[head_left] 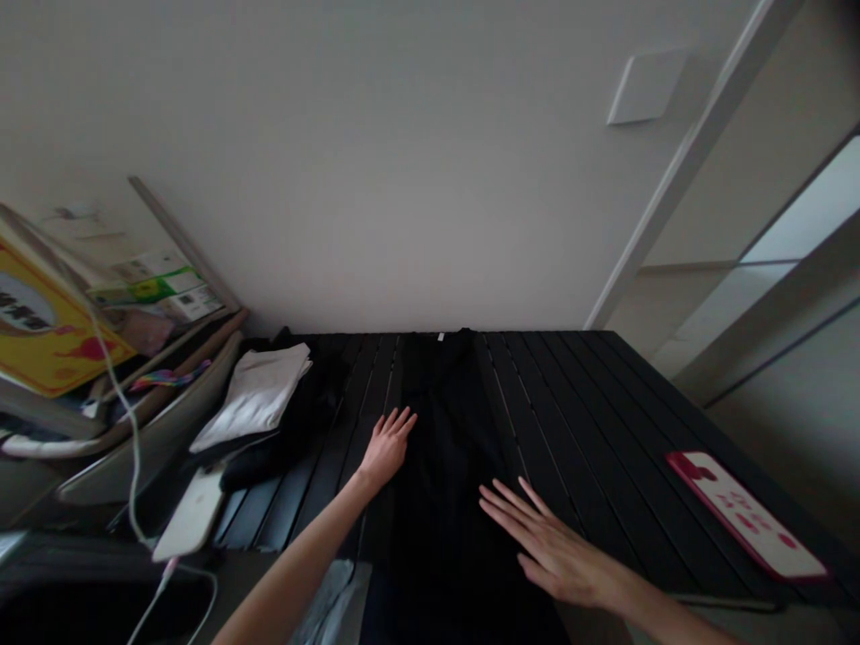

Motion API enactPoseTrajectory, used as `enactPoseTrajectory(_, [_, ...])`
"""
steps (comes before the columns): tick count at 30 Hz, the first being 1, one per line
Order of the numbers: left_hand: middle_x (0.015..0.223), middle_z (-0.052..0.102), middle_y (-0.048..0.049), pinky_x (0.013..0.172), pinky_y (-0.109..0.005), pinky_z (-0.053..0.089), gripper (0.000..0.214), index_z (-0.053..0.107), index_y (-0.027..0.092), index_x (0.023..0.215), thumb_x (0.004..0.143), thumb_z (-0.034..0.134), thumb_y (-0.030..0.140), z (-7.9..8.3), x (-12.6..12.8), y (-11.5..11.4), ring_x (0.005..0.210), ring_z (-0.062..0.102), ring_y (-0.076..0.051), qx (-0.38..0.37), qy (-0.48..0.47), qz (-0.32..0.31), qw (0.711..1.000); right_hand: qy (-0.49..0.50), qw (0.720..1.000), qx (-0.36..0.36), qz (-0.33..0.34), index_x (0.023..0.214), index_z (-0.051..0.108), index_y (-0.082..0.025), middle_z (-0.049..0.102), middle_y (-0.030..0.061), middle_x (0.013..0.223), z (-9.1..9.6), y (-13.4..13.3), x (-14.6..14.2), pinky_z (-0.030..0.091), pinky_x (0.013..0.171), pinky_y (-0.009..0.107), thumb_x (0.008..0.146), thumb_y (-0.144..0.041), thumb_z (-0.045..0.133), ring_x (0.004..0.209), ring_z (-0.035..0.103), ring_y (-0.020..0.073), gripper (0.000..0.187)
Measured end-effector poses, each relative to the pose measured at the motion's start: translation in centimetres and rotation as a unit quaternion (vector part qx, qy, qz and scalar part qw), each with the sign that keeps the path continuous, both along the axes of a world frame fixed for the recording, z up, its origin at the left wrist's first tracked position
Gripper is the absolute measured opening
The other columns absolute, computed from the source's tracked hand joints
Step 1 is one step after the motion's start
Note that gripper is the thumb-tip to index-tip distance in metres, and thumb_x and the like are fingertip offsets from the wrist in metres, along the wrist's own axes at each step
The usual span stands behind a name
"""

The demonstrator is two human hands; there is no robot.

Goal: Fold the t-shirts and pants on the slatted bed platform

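Note:
A long black garment lies lengthwise on the dark slatted table, with a small white tag at its far end. At its left edge rests my left hand, fingers stretched out and holding nothing. My right hand is spread over the garment's right side, nearer to me, also holding nothing. Whether its palm presses on the cloth I cannot tell. The garment's near end runs out of the bottom of the view and is too dark to make out.
To the left are folded clothes with a white cloth on top and a white phone on a cable. A red-edged phone case lies at the right. Behind stands a wall; a cluttered shelf is far left.

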State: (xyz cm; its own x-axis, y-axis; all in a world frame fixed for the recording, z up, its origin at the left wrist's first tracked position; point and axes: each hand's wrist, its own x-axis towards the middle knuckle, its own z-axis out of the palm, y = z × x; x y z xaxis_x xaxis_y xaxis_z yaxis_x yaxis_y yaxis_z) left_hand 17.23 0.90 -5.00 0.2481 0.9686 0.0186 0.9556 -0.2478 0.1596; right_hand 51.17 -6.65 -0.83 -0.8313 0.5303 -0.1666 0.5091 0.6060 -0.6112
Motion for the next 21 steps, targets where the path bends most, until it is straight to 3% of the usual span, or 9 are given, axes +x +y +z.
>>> enactPoseTrajectory(6, [0.152, 0.035, 0.0005, 0.115, -0.055, 0.016, 0.055, 0.034, 0.036, 0.144, 0.092, 0.043, 0.020, 2.9, -2.3, -9.6, 0.144, 0.020, -0.024, -0.055, -0.071, -0.144, 0.985, -0.015, 0.998, 0.034, 0.051, 0.150, 0.010, -0.035, 0.004, 0.0002, 0.160, -0.8, -1.6, 1.7, 0.007, 0.116, 0.057, 0.064, -0.006, 0.054, 0.145, 0.002, 0.0287, 0.101])
enactPoseTrajectory(10, [0.156, 0.026, 0.0002, 0.112, -0.063, 0.015, 0.084, 0.022, 0.036, 0.148, 0.076, 0.060, 0.018, 4.4, -2.0, -13.7, 0.145, 0.010, -0.033, -0.101, -0.052, -0.204, 0.972, 0.006, 0.989, 0.135, 0.058, 0.144, 0.023, -0.047, 0.006, -0.0077, 0.159, -2.7, -1.9, 1.8, 0.016, 0.115, 0.057, 0.071, 0.008, 0.038, 0.144, 0.005, 0.0241, 0.093])
enactPoseTrajectory(12, [0.158, 0.018, -0.0011, 0.112, -0.064, 0.015, 0.101, 0.017, 0.035, 0.150, 0.065, 0.067, 0.015, 4.2, -1.4, -14.8, 0.144, 0.006, -0.037, -0.113, -0.018, -0.212, 0.970, 0.029, 0.985, 0.155, 0.067, 0.143, 0.027, -0.048, 0.013, -0.0085, 0.158, -2.8, -1.9, 1.2, 0.020, 0.115, 0.055, 0.075, 0.010, 0.034, 0.144, 0.009, 0.0218, 0.089])
enactPoseTrajectory(14, [0.158, 0.018, -0.0011, 0.112, -0.062, 0.017, 0.106, 0.016, 0.036, 0.150, 0.062, 0.068, 0.007, 3.7, -0.8, -15.4, 0.144, 0.009, -0.037, -0.098, 0.013, -0.209, 0.973, 0.053, 0.984, 0.140, 0.100, 0.143, 0.028, -0.045, 0.022, -0.0067, 0.156, -2.2, -1.9, 0.4, 0.023, 0.115, 0.053, 0.079, 0.007, 0.037, 0.144, 0.014, 0.0209, 0.083])
enactPoseTrajectory(18, [0.150, 0.039, 0.0015, 0.113, -0.052, 0.026, 0.080, 0.032, 0.042, 0.143, 0.078, 0.053, 0.000, 3.7, -0.4, -15.9, 0.142, 0.026, -0.026, -0.038, -0.036, -0.217, 0.975, 0.071, 0.985, 0.054, 0.144, 0.140, 0.044, -0.033, 0.042, 0.0021, 0.147, 0.2, -1.8, -1.2, 0.024, 0.114, 0.053, 0.079, -0.004, 0.047, 0.140, 0.029, 0.0234, 0.068])
enactPoseTrajectory(21, [0.138, 0.054, 0.0007, 0.111, -0.051, 0.028, 0.056, 0.052, 0.038, 0.131, 0.084, 0.049, 0.007, 4.5, -0.1, -15.5, 0.135, 0.039, -0.025, -0.080, -0.154, -0.219, 0.960, 0.081, 0.994, -0.023, 0.068, 0.123, 0.062, -0.025, 0.065, 0.0053, 0.125, 1.7, -0.9, -2.0, 0.026, 0.113, 0.052, 0.081, -0.013, 0.047, 0.124, 0.052, 0.0233, 0.046])
